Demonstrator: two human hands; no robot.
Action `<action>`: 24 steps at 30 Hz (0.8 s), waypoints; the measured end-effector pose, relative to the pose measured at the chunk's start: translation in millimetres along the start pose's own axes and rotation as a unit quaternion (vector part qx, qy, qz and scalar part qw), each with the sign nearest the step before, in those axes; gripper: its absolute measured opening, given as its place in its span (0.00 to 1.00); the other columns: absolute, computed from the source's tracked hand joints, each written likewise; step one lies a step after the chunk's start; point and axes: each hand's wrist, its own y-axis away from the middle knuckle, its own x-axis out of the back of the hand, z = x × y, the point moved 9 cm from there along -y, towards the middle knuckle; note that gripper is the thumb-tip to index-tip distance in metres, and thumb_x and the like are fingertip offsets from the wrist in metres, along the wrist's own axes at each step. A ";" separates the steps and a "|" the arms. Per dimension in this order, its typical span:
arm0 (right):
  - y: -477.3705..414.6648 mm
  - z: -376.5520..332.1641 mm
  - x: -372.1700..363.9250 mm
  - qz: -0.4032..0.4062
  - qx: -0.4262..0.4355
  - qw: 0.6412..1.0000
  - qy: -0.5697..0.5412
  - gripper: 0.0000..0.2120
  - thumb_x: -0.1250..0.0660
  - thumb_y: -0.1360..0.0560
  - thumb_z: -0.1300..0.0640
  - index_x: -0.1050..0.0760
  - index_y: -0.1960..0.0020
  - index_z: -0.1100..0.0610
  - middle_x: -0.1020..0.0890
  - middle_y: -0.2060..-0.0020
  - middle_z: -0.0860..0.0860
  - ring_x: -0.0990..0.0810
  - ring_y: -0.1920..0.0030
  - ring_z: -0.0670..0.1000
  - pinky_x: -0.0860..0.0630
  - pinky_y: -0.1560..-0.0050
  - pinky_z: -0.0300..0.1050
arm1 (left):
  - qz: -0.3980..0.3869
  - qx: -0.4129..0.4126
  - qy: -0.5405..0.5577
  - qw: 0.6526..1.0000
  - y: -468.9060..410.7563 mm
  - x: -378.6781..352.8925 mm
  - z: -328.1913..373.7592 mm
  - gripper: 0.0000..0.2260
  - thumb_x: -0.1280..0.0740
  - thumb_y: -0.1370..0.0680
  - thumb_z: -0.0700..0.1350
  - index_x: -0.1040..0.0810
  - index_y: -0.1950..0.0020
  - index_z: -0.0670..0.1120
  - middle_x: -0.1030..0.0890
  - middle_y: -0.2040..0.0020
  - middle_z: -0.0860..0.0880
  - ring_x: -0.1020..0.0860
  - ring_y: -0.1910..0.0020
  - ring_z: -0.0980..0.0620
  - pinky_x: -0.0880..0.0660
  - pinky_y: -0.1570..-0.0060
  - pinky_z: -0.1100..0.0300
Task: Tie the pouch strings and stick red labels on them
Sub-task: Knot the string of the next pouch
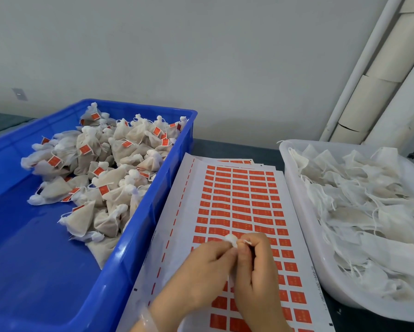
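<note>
Both my hands meet over the sheet of red labels (237,200). My left hand (201,271) grips the gathered white neck of a small pouch (231,239). Its body is hidden beneath my hands. My right hand (256,269) pinches the white string end (247,242) just right of the neck. The label sheet is white backing paper with many rows of red stickers, lying between the two trays.
A blue crate (139,236) on the left holds several tied pouches with red labels. A white tray (304,224) on the right holds several flat untied pouches with loose strings. More label sheets lie under the top one. A wall and white pipes stand behind.
</note>
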 end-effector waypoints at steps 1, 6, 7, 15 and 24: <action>-0.6 -0.4 2.0 0.003 -0.007 1.000 -0.006 0.06 0.42 0.23 0.54 0.32 0.58 0.47 0.24 0.65 0.40 0.23 0.60 0.39 0.28 0.65 0.25 | -0.003 0.027 0.126 0.992 -0.1 -1.3 -4.4 0.13 0.40 0.21 0.54 0.21 0.61 0.54 0.21 0.66 0.58 0.23 0.67 0.61 0.26 0.63 0.70; -1.3 -8.4 6.7 0.005 -0.022 0.999 -0.034 0.03 0.41 0.25 0.52 0.30 0.57 0.47 0.23 0.55 0.36 0.22 0.58 0.37 0.28 0.62 0.23 | -0.004 -0.030 0.319 0.947 -0.1 -4.2 -0.3 0.16 0.29 0.41 0.59 0.17 0.59 0.53 0.16 0.59 0.48 0.18 0.62 0.50 0.24 0.59 0.62; -1.9 -9.2 8.5 0.008 -0.031 0.999 -0.043 0.03 0.40 0.27 0.54 0.30 0.57 0.47 0.23 0.56 0.37 0.22 0.57 0.38 0.28 0.61 0.23 | 0.011 -0.039 0.328 0.944 -0.5 -1.4 -0.7 0.18 0.28 0.43 0.59 0.17 0.58 0.53 0.16 0.58 0.48 0.18 0.59 0.49 0.23 0.58 0.61; -7.3 -7.1 13.6 -0.066 -0.137 0.974 -0.168 0.10 0.34 0.37 0.45 0.24 0.62 0.52 0.19 0.63 0.47 0.19 0.58 0.51 0.20 0.56 0.43 | -0.035 -0.129 0.311 0.941 8.4 13.8 19.7 0.13 0.26 0.41 0.54 0.16 0.61 0.51 0.17 0.62 0.49 0.19 0.62 0.53 0.24 0.62 0.66; -13.5 1.7 4.4 -0.173 -0.213 0.933 -0.234 0.04 0.30 0.34 0.55 0.18 0.64 0.46 0.17 0.58 0.45 0.18 0.52 0.51 0.20 0.55 0.43 | -0.014 -0.186 0.266 0.946 15.2 30.5 28.5 0.13 0.27 0.37 0.45 0.17 0.54 0.45 0.17 0.56 0.45 0.17 0.56 0.45 0.21 0.59 0.62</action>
